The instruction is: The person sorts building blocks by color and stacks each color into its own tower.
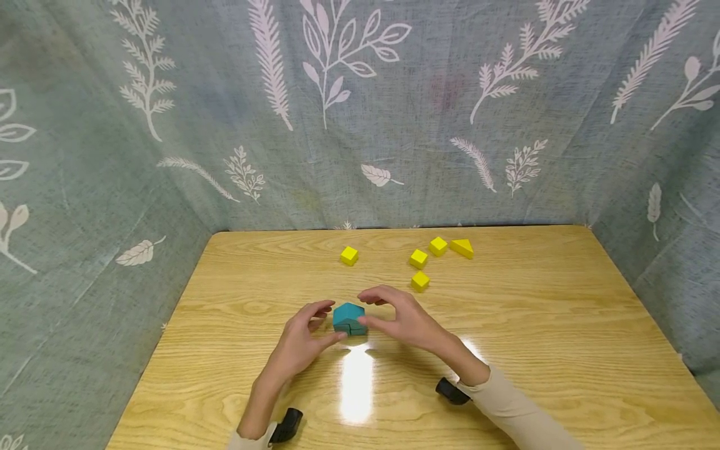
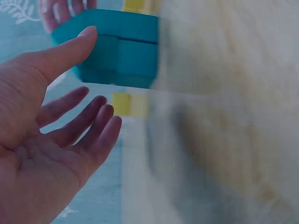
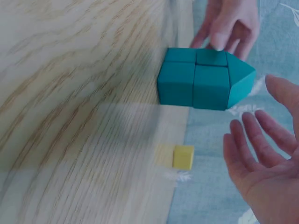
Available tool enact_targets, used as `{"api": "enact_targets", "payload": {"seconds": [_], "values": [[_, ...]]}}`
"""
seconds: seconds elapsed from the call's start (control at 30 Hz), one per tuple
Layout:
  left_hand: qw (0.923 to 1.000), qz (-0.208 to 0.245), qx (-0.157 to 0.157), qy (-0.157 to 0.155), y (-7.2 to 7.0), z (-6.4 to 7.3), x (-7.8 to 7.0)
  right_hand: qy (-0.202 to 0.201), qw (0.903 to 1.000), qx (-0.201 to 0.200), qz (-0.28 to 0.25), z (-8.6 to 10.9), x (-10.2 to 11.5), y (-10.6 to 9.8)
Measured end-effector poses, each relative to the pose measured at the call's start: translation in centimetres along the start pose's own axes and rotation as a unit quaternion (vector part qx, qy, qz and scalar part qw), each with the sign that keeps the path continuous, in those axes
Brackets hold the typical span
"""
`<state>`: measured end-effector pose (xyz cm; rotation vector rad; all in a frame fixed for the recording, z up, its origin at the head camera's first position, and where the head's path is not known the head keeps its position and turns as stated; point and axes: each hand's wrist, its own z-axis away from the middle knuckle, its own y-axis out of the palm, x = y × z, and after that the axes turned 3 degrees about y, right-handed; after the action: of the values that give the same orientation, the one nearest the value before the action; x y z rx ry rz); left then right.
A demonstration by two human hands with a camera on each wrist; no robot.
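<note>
A small house-like stack of teal blocks [image 1: 349, 317] stands on the wooden table, between both hands. In the right wrist view, cubes make up the body of the teal stack [image 3: 194, 84] and a triangular block [image 3: 240, 80] caps it. My left hand [image 1: 299, 342] is on its left side, fingers loosely bent and spread; in the left wrist view its thumb [image 2: 79, 46] overlaps the stack. On the other side, my right hand [image 1: 402, 319] curves around with fingers apart. Its palm and fingers [image 3: 261, 144] show a gap from the blocks in the right wrist view.
Behind the stack lie several yellow cubes, one yellow cube [image 1: 349, 255] at back left and another yellow cube [image 1: 419, 281] closer on the right. A yellow triangular block [image 1: 462, 248] lies at back right. Patterned grey-blue cloth [image 1: 360, 125] encloses the table [image 1: 534, 325] at back and sides.
</note>
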<state>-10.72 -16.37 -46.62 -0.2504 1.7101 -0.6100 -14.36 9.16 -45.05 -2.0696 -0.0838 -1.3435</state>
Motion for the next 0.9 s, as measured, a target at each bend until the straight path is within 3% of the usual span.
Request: {"api": "enact_targets", "payload": {"seconds": [0.4, 0.63, 0.9], "values": [[0.9938, -0.056, -0.032, 0.09, -0.7, 0.3, -3.9, -0.024, 0.9984, -0.048, 0.015, 1.6, 0.1, -2.0], [0.9887, -0.06, -0.039, 0.132, 0.3, -0.4, -5.7, -0.032, 0.9968, -0.066, 0.032, 2.7, 0.0, -3.4], [0.9868, -0.049, -0.041, 0.148, 2.1, -1.2, -6.9, -0.039, 0.9929, -0.094, 0.062, 4.3, -0.5, -4.8]]}}
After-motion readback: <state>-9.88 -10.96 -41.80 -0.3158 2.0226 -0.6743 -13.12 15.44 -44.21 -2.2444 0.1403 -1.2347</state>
